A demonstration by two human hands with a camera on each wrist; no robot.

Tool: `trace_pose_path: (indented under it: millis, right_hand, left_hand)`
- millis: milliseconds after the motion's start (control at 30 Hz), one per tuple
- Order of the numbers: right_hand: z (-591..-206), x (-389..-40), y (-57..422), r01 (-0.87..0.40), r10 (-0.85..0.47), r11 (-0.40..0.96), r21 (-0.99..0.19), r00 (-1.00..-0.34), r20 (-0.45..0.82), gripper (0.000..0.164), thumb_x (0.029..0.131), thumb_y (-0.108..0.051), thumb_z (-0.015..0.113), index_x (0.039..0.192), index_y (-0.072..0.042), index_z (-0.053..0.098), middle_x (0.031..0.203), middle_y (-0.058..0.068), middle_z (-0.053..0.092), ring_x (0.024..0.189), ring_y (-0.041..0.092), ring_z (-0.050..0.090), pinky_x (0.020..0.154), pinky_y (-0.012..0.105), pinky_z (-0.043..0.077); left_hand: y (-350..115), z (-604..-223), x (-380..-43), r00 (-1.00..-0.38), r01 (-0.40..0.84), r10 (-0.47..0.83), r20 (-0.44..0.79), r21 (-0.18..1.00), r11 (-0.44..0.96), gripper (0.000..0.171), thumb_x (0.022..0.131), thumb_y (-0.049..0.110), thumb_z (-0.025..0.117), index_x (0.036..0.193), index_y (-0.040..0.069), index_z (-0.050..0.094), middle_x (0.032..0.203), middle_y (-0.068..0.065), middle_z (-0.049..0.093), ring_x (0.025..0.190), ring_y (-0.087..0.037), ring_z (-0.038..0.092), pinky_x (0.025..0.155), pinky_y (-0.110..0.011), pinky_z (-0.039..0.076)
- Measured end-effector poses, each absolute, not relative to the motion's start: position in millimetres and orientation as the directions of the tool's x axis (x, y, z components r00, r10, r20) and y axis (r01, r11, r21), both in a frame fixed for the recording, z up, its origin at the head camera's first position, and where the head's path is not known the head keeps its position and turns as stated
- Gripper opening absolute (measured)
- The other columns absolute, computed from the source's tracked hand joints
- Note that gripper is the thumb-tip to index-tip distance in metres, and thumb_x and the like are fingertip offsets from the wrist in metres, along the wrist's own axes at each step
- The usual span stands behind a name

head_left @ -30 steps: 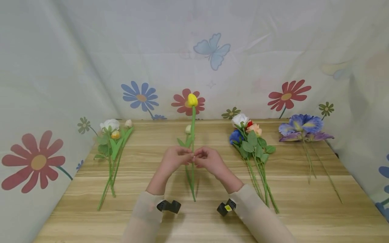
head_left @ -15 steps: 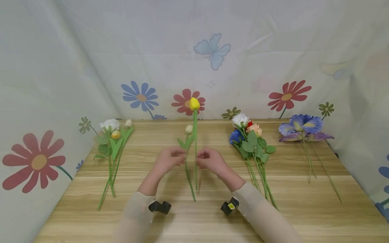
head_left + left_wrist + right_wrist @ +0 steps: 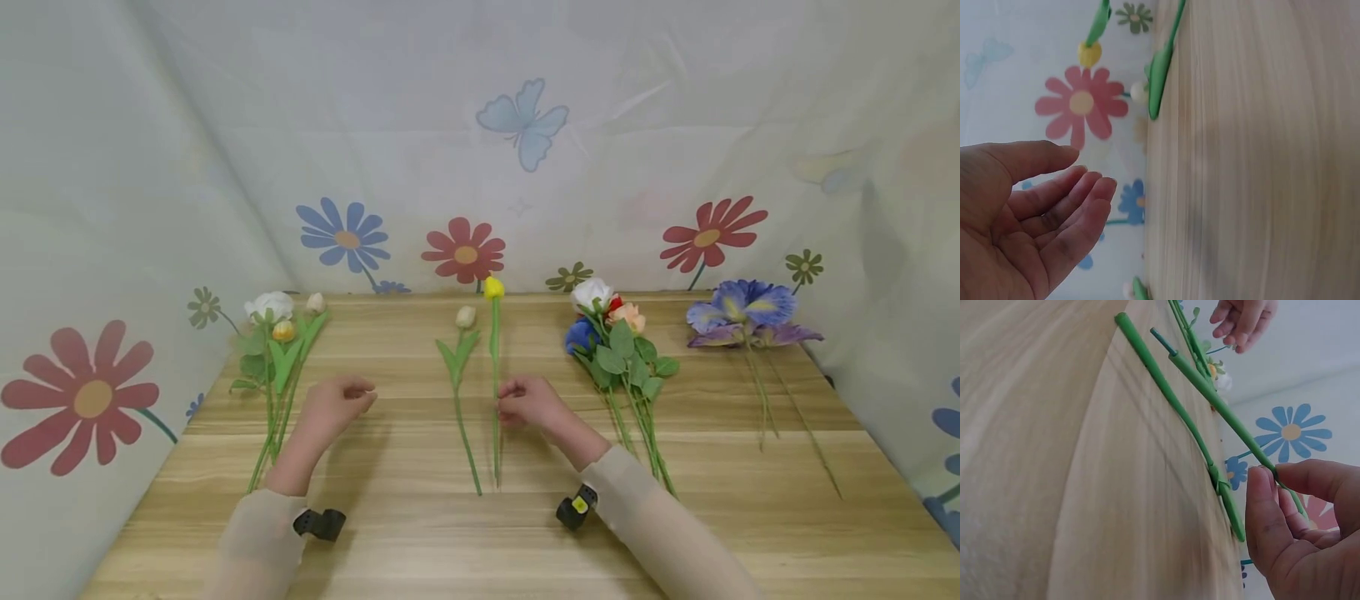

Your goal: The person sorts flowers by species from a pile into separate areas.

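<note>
A yellow tulip (image 3: 493,288) stands near the middle of the table, its green stem (image 3: 1219,403) pinched between thumb and fingers of my right hand (image 3: 531,402). In the right wrist view a thin bare wire end shows at the stem's bottom, above the wood. To its left a white tulip (image 3: 465,317) lies on the table, its leaves spread and its stem pointing toward me. My left hand (image 3: 335,408) hovers between that tulip and the left bunch, fingers loosely bent; nothing is in it in the left wrist view (image 3: 1047,219).
On the left of the wooden table (image 3: 420,542) lies a bunch with a white flower (image 3: 272,307) and small tulips. Right of my right hand lie roses (image 3: 592,294) in white, blue, red and peach. Purple-blue irises (image 3: 750,304) lie far right. A printed curtain (image 3: 637,167) encloses the table.
My left hand has let go of the yellow tulip's stem and moved left. My right hand has shifted slightly right with the tulip, whose head now sits lower in view.
</note>
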State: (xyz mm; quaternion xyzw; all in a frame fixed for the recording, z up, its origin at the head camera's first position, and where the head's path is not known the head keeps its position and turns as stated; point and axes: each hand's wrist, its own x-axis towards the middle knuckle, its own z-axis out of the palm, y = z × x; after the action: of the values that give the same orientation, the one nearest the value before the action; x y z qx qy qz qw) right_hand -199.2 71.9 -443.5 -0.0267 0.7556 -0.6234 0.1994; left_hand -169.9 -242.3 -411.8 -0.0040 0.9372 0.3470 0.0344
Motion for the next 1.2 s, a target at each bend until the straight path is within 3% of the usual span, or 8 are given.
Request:
trace_pose_path:
  millis: [233, 633, 700, 900, 1033, 1200]
  right_hand:
    - [-449, -200, 70, 0.256, -0.289, 0.212, -0.943, -0.906, -0.311, 0.018, 0.094, 0.005, 0.061, 0.11, 0.013, 0.059, 0.081, 0.002, 0.062, 0.069, 0.011, 0.063, 0.071, 0.027, 0.063]
    - [-455, -199, 70, 0.29, -0.269, 0.271, -0.918, -0.893, -0.362, 0.02, 0.093, 0.006, 0.061, 0.111, 0.014, 0.06, 0.079, 0.004, 0.061, 0.063, 0.011, 0.06, 0.065, 0.024, 0.062]
    - [-456, -200, 70, 0.294, -0.264, 0.288, -0.911, -0.89, -0.371, 0.018, 0.093, 0.007, 0.061, 0.109, 0.014, 0.061, 0.078, 0.004, 0.06, 0.063, 0.011, 0.06, 0.063, 0.023, 0.061]
    - [-457, -199, 69, 0.293, -0.26, 0.342, -0.893, -0.884, -0.389, 0.014, 0.093, 0.006, 0.062, 0.105, 0.012, 0.063, 0.074, 0.004, 0.06, 0.062, 0.011, 0.06, 0.06, 0.023, 0.06]
    - [-458, -199, 67, 0.29, -0.26, 0.368, -0.883, -0.88, -0.397, 0.013, 0.094, 0.005, 0.062, 0.105, 0.011, 0.064, 0.073, 0.005, 0.063, 0.06, 0.011, 0.061, 0.06, 0.024, 0.061]
    - [-457, -200, 66, 0.283, -0.27, 0.401, -0.871, -0.872, -0.408, 0.009, 0.095, 0.003, 0.063, 0.102, 0.008, 0.065, 0.072, 0.005, 0.063, 0.059, 0.011, 0.062, 0.058, 0.024, 0.06]
  left_hand:
    - [-285, -406, -163, -0.996, -0.073, -0.033, -0.077, 0.594, 0.801, 0.039, 0.102, 0.017, 0.057, 0.129, -0.01, 0.063, 0.124, -0.033, 0.067, 0.108, -0.046, 0.068, 0.081, -0.048, 0.06]
    - [-343, -417, -162, -0.989, -0.135, -0.145, -0.01, 0.434, 0.891, 0.039, 0.1, 0.013, 0.056, 0.123, -0.018, 0.063, 0.119, -0.037, 0.067, 0.108, -0.054, 0.064, 0.087, -0.058, 0.056]
    - [-349, -419, -163, -0.988, -0.14, -0.154, 0.0, 0.417, 0.898, 0.037, 0.099, 0.012, 0.056, 0.121, -0.017, 0.064, 0.119, -0.037, 0.067, 0.107, -0.053, 0.064, 0.085, -0.058, 0.056]
    - [-363, -424, -165, -0.988, -0.139, -0.155, 0.006, 0.407, 0.903, 0.025, 0.093, 0.006, 0.057, 0.103, -0.012, 0.071, 0.099, -0.031, 0.071, 0.084, -0.042, 0.065, 0.072, -0.051, 0.055]
    - [-365, -428, -169, -0.985, -0.17, -0.164, -0.049, 0.399, 0.901, 0.028, 0.094, 0.006, 0.058, 0.111, -0.014, 0.069, 0.115, -0.037, 0.068, 0.099, -0.051, 0.065, 0.083, -0.059, 0.055]
    - [-367, -430, -171, -0.977, -0.212, -0.193, -0.088, 0.38, 0.9, 0.026, 0.093, 0.008, 0.061, 0.106, -0.013, 0.07, 0.112, -0.035, 0.069, 0.091, -0.045, 0.067, 0.078, -0.055, 0.056]
